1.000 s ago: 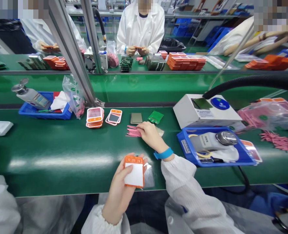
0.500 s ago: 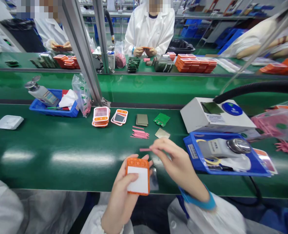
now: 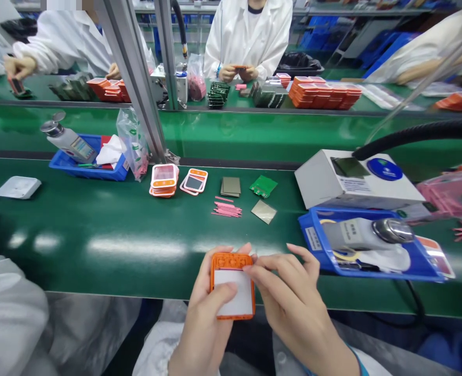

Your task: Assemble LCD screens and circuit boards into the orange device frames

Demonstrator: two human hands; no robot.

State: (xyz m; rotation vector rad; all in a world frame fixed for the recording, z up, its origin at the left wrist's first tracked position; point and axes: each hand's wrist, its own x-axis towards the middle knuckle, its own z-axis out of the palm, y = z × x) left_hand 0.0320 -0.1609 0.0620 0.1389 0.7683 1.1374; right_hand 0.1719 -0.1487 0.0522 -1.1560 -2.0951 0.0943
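Observation:
My left hand is closed around a small orange plastic case, its thumb on the white panel inside. A thin pink strip lies across the case, along the top edge of that panel. My right hand pinches the strip's right end between thumb and forefinger, its other fingers raised. Beyond my hands on the green bench are a pile of pink strips, brownish square plates, a green circuit board and a pale square sheet.
Orange-and-white covers are stacked further left. Blue trays with bottles stand at the back left and at the right. Behind the right tray sits a white box. Co-workers sit across the bench beyond a metal post.
My right hand has brought the pink strip down to the orange case, where it now lies across the top of the white panel. A co-worker at the far left has reached outward.

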